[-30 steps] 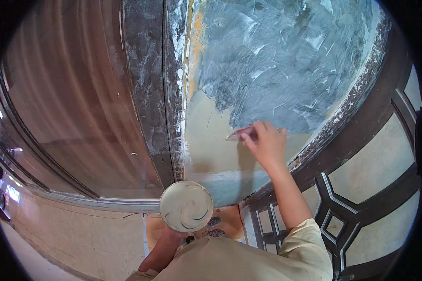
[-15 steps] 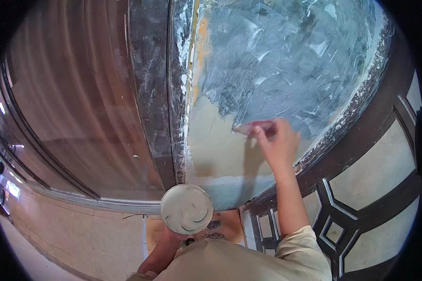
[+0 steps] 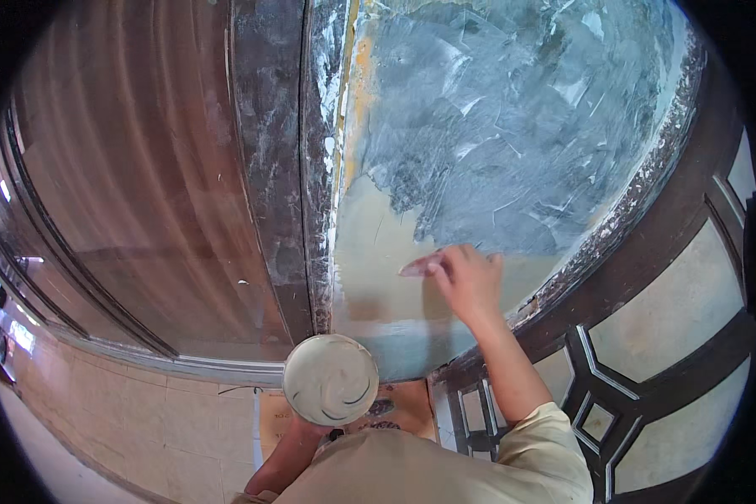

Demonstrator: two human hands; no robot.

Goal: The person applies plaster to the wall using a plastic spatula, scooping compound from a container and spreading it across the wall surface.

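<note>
My right hand (image 3: 469, 284) pinches a thin, reddish flat spreader (image 3: 417, 267) against or very close to the wall panel. Around the blade lies a smooth beige layer of putty (image 3: 370, 244) with a ragged upper edge. Above that edge the panel (image 3: 479, 126) is bluish grey with white scrape marks. Low in the middle, my left hand (image 3: 309, 426) supports a round tub (image 3: 291, 393) from below, its fingers mostly hidden. Beige putty (image 3: 332, 378) with dark curved streaks fills the tub.
A dark, paint-flecked post (image 3: 275, 168) borders the panel on the left, beside brown glazing (image 3: 143, 185) with a curtain-like pattern. At right stands a dark frame with pale panels (image 3: 672, 294). Brown cardboard (image 3: 416, 407) lies on the tiled floor (image 3: 185, 420) below.
My right hand has moved down and slightly left with the spreader, and the beige layer now reaches farther right under the grey area. The tub has shifted slightly left and down.
</note>
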